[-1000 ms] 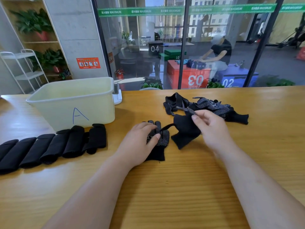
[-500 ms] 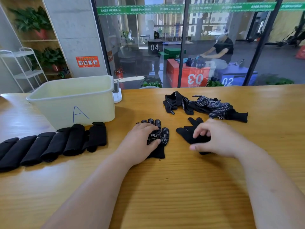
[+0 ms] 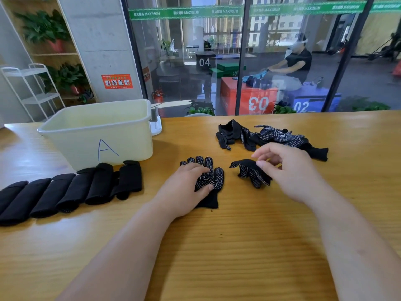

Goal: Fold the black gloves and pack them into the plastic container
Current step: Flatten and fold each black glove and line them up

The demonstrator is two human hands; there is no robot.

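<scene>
Black dotted glove (image 3: pixel 213 177) lies flat under the released left grip (image 3: pixel 186 187); right grip (image 3: pixel 290 170) pinches the crumpled glove (image 3: pixel 249 172).

Both bare forearms reach forward, angled toward each other. The left hand (image 3: pixel 186 187) lies palm down, fingers nearly straight and close together, pressing on a flat glove (image 3: pixel 213 172). To its right and apart from it, the right hand (image 3: pixel 290 170) has curled fingers, its thumb pinching a crumpled glove (image 3: pixel 249 172).

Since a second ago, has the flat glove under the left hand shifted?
No. The flat glove keeps its spot right of the blue A on the plastic container, with the left hand still pressing on it.
</scene>
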